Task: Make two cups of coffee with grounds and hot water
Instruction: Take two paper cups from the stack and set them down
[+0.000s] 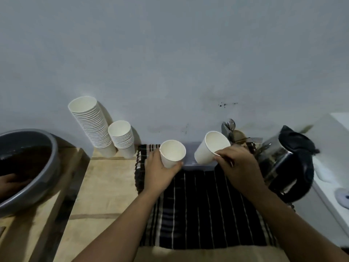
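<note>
Left hand [160, 172] wrapped around a white paper cup [172, 153], upright and empty, above the far edge of the striped black cloth [200, 208]. Right hand [238, 168] pinching the rim of a second paper cup [209, 148], tilted toward the left, also empty. Behind, against the wall, two stacks of paper cups [94, 123]. At right, just beside the right hand, a kettle [289, 163] on the surface [107, 186]. Far left, a grey basin [32, 167].
</note>
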